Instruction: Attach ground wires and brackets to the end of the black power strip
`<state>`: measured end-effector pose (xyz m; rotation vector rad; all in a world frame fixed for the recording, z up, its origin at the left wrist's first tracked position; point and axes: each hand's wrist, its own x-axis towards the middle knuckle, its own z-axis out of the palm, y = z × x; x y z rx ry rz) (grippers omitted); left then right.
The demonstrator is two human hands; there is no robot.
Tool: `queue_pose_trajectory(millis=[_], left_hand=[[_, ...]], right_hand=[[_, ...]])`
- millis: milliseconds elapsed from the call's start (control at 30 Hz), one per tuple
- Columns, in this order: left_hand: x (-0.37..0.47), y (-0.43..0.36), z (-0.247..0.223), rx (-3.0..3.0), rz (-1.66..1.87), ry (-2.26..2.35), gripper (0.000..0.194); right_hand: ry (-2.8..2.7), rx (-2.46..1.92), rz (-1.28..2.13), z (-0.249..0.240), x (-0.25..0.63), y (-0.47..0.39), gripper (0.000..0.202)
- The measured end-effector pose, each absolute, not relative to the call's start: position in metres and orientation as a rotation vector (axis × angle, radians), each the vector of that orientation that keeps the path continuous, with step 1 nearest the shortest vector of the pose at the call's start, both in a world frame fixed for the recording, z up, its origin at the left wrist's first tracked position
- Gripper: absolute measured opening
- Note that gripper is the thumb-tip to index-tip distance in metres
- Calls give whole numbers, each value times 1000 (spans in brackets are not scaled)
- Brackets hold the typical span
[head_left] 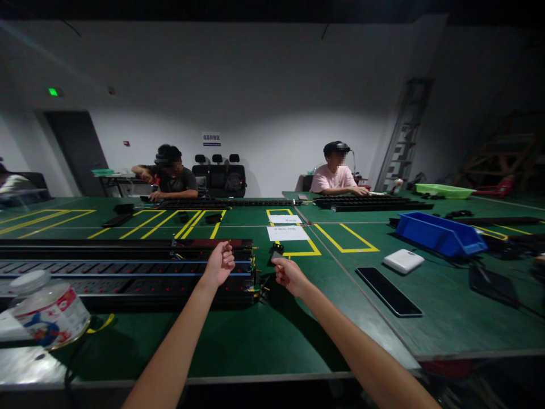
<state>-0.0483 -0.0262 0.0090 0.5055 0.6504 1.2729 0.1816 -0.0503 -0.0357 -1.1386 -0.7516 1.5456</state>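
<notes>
My left hand (221,263) is closed, its fingers curled, above the right end of the long black strips (162,287). Whatever may be between its fingertips is too small to make out. My right hand (291,275) pinches a small dark flat piece (276,255) between thumb and fingers, just right of the strips' ends. Thin wires with yellow and green parts (258,291) stick out from those ends, between my two hands. Red spots and blue edges run along the strips.
A clear plastic jar (55,318) lies at the left. To the right are a black phone (388,291), a white box (403,261) and a blue bin (440,236). Paper labels (287,233) and yellow tape mark the green table (315,329). Two people sit across it.
</notes>
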Motion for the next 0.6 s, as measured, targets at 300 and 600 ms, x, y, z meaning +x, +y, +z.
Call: queue_pose_trajectory(millis=[300,600], left_hand=[[-47,-27,10,503,1283,666,21],[-48,-27,9,514,1283,663,21]], right_hand=[[-775,-1132,1545,-38,182,-48,21],[-793,-1129,1548,-36,182,-51,21]])
